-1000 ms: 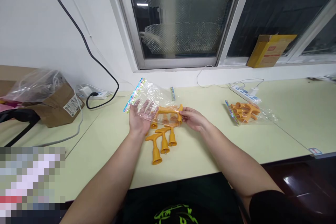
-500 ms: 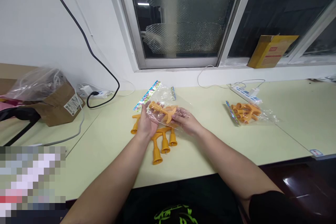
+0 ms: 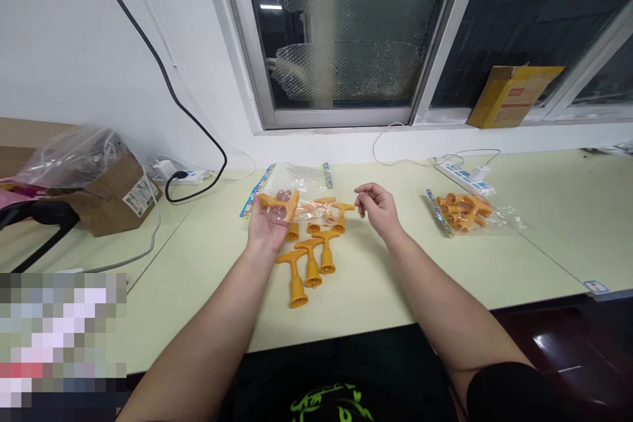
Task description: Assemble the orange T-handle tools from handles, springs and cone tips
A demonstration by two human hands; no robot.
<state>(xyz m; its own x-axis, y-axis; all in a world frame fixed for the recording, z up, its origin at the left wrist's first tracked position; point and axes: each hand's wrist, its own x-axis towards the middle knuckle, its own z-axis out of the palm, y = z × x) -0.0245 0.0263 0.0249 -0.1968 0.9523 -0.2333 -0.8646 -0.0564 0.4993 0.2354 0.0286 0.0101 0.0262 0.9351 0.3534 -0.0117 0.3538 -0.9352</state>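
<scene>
My left hand [image 3: 267, 227], palm up, holds a clear plastic bag [image 3: 301, 178] with colourful printed strips at its edges. Inside the bag, over my fingers, lies an orange T-handled piece [image 3: 280, 203] with a flared, bell-like end. My right hand [image 3: 378, 208] hovers apart from the bag, fingers loosely bent and nothing visible in them. Closest to it is another orange T-handled piece [image 3: 342, 216] at the bag's right side. Below the bag, more such pieces [image 3: 297, 283] lie in a slanting row on the table. The bag partly covers others.
A filled bag of orange pieces [image 3: 465, 211] lies to the right. Behind it is a power strip [image 3: 459, 175] with cables. At the left stand a cardboard box [image 3: 113, 201], a second power strip [image 3: 188, 177] and a black cable [image 3: 168, 82]. A yellow package [image 3: 514, 97] leans on the window.
My right hand has let go of the bag and moved right. My left hand has shifted slightly left with the bag, which now lies lower and flatter, uncovering more orange pieces.
</scene>
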